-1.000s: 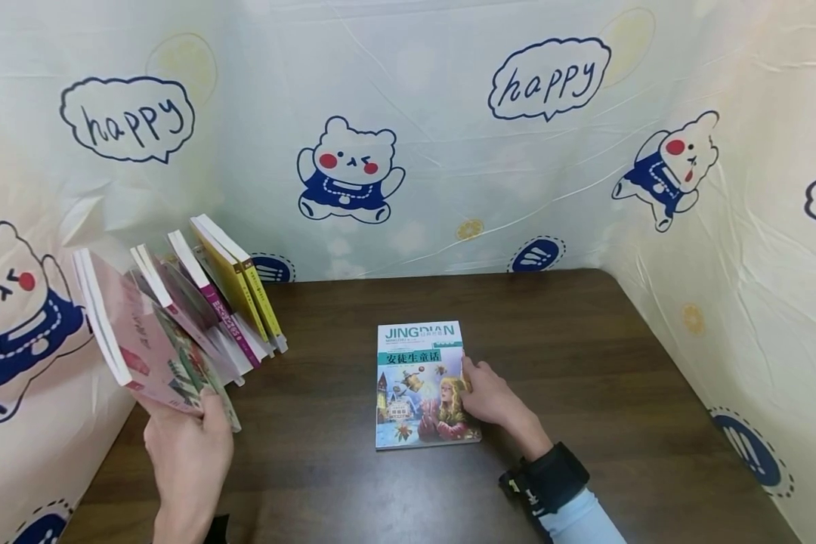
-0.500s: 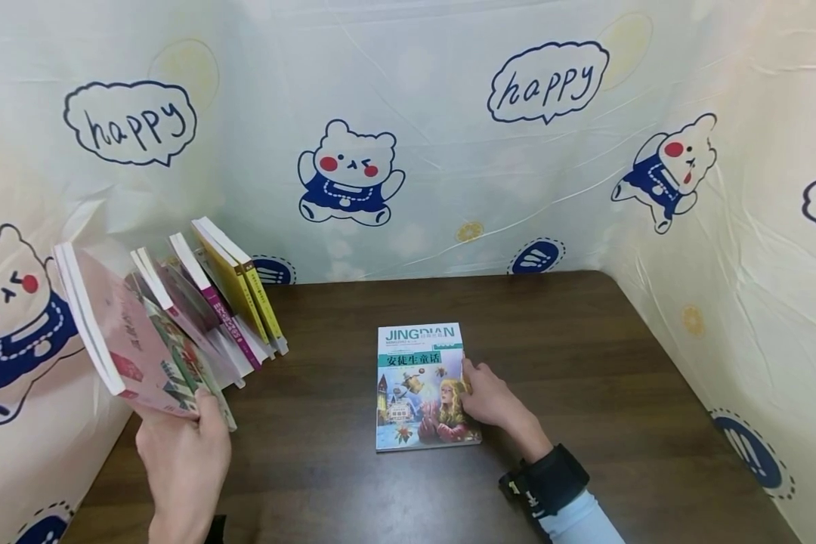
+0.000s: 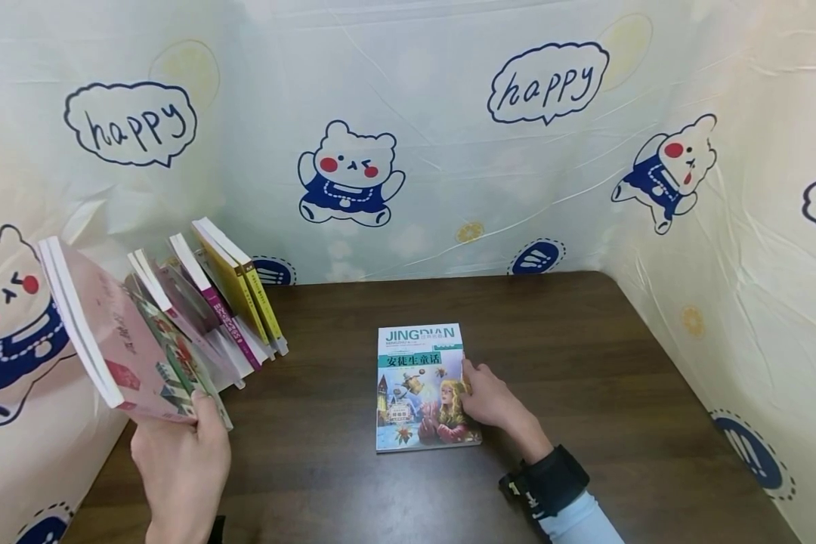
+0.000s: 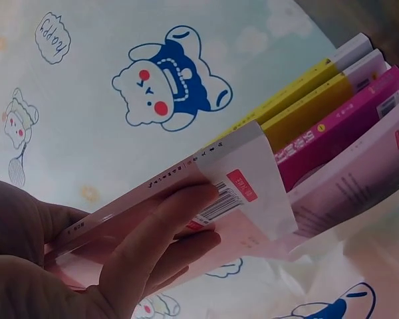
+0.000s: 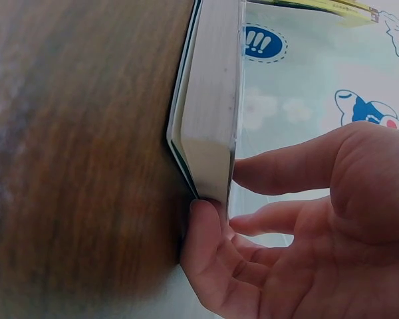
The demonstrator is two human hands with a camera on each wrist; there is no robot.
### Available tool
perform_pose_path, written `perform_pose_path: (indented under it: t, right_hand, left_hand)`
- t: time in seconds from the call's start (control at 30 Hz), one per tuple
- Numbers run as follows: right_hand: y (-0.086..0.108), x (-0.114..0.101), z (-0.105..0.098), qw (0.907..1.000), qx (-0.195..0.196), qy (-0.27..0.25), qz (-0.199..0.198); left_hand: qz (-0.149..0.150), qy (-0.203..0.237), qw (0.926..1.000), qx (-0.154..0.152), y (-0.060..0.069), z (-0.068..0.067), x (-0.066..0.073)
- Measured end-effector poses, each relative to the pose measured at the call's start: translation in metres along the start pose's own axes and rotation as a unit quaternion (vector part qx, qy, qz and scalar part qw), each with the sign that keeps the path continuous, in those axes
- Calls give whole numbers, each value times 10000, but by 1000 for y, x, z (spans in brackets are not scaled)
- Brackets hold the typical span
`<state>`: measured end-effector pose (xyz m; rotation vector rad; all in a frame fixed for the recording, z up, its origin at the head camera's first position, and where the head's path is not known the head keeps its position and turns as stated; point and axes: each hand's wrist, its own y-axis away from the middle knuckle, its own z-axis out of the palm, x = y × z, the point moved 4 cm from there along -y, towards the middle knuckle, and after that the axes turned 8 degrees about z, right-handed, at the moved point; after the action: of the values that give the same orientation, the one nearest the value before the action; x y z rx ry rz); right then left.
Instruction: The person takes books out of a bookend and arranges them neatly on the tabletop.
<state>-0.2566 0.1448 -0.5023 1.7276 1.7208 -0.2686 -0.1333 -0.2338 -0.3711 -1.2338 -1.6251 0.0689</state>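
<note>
At the left in the head view, my left hand (image 3: 180, 476) grips a pink book (image 3: 125, 347) by its lower end, tilted, the thumb over a green and red area at its right side. The left wrist view shows the fingers of that hand (image 4: 153, 246) against the pink book (image 4: 243, 156) beside its barcode. On the table, a blue and white book (image 3: 418, 385) lies flat, cover up. My right hand (image 3: 499, 404) pinches its right edge; in the right wrist view, the thumb and fingers (image 5: 209, 229) meet the book's edge (image 5: 209, 119).
Behind the pink book, several books lean in a row at the back left, among them a purple-spined book (image 3: 231, 329) and yellow ones (image 3: 261, 298). The brown table (image 3: 551, 340) is bordered by a patterned curtain (image 3: 435, 166) at the back and sides.
My left hand has moved slightly left with the pink book, which swings farther from the leaning row. My right hand and the blue and white book have stayed in place.
</note>
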Motion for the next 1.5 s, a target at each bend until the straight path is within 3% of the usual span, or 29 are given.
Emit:
perform_pose_path:
  t: [0.43, 0.9, 1.17, 1.5]
  right_hand:
    - [-1, 1, 2, 10000, -33, 4, 13]
    - [-1, 0, 0, 10000, -6, 47, -48]
    - [-1, 1, 2, 10000, -19, 66, -50]
    - [-1, 1, 1, 9999, 9, 63, -87]
  left_hand:
    - [124, 30, 9996, 247, 2, -10, 14]
    - [311, 67, 9990, 301, 0, -17, 25]
    - [4, -9, 9998, 204, 1, -19, 30]
    - [-150, 44, 9994, 302, 6, -23, 43]
